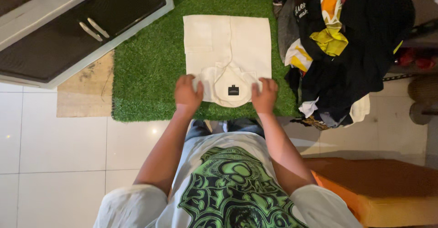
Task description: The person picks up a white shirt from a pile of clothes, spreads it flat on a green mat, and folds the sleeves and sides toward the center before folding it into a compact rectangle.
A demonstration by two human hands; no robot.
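A cream collared shirt (228, 45) lies folded into a rectangle on a green artificial-grass mat (146, 63), its collar and small black label toward me. My left hand (187, 93) rests on the shirt's near left corner beside the collar, fingers curled onto the fabric. At the near right corner, my right hand (264, 95) presses on the fabric in the same way. Both hands touch the shirt's near edge.
A heap of mixed dark, yellow and white clothes (337, 45) lies right of the mat. A black cabinet with white frame and handles (68, 27) stands at the upper left. An orange-brown cushion (383, 191) sits at lower right. White floor tiles (54, 155) surround me.
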